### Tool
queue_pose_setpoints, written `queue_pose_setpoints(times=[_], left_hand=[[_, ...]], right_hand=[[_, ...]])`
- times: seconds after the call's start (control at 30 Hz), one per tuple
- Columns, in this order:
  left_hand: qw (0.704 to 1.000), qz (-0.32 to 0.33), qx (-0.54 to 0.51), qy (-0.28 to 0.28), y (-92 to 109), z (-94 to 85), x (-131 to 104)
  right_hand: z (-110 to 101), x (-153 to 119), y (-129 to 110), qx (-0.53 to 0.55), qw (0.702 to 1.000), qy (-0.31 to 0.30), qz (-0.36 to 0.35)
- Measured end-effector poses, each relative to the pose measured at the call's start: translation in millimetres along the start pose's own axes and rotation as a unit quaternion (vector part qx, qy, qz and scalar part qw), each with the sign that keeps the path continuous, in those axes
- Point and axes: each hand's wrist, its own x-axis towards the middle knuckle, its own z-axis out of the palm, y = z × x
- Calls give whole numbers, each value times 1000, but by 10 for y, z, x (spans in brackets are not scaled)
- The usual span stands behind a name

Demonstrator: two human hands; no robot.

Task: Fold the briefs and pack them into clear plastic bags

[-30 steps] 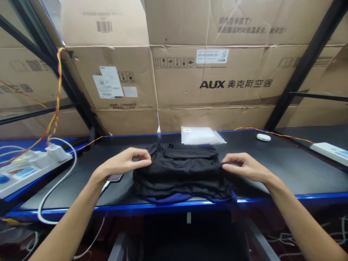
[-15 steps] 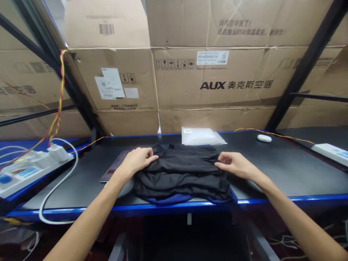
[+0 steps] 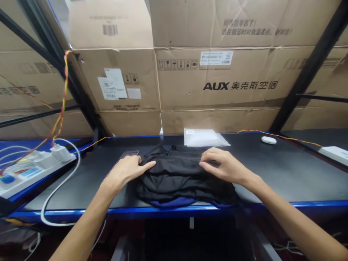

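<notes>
A black cloth [image 3: 174, 181] with folds across it lies at the front edge of the dark table, and dark blue fabric [image 3: 174, 201] shows along its lower side. At its left edge rests my left hand [image 3: 127, 168], thumb stretched over the cloth and apart from the bent fingers. My right hand [image 3: 224, 165] is over the right part of the cloth with its fingers curled; whether it grips any fabric is too unclear to tell. A dark flat device [image 3: 130, 153] is partly hidden behind my left hand.
Behind the cloth lie clear plastic packets [image 3: 203, 138], with a small white case [image 3: 269, 140] farther right. White power strips [image 3: 35, 168] stand at both sides, and a white cable [image 3: 61, 183] loops over the left front edge. Cardboard [image 3: 217, 98] walls the back.
My right hand has moved left, from the cloth's right edge to over its top. My left hand has shifted slightly left and its thumb has opened away from the fingers. The view has shifted a little.
</notes>
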Motion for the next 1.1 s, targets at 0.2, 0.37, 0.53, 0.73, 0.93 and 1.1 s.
queue_pose_setpoints(times=[0.2,0.37,0.53,0.73,0.93,1.1], left_hand=[[999,-1,-10,42,28,49,35],[991,40,-41,118,60,152,83],[971,63,-182,139,164,212,84],[931,104,-333,109,273,244,115],[895,137,-398,145,632,143,103],[923,218,-291,122,1053,293,52]], right_hand=[[284,307,-146,-6,987,-151,-49],[483,286,-84,6,974,-226,-31],[513,242,-80,12,972,-234,-28],[361,253,-66,33,970,-240,-12],[94,73,231,-38,983,-177,39],[27,-134,454,-59,982,-164,76]])
